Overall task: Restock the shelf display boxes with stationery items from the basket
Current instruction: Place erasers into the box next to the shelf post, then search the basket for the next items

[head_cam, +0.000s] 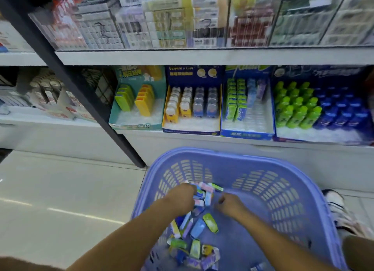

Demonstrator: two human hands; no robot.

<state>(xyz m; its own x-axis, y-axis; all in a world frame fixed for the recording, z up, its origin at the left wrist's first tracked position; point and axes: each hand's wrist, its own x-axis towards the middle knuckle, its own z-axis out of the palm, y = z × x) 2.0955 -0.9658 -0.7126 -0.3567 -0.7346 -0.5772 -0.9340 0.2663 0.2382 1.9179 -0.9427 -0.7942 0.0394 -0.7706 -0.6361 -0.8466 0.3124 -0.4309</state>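
Now L hand (182, 198) grips packs (204, 196) in basket (222, 155); R hand (229, 207) fingers curled.

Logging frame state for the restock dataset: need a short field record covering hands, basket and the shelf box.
left hand: grips a bunch of small packs in the basket
right hand: beside it, curled; hold unclear
basket: purple, on the floor, loose packs on its bottom
blue display box: green packs in left rows, front slots unfilled
stage: picking; nothing placed yet
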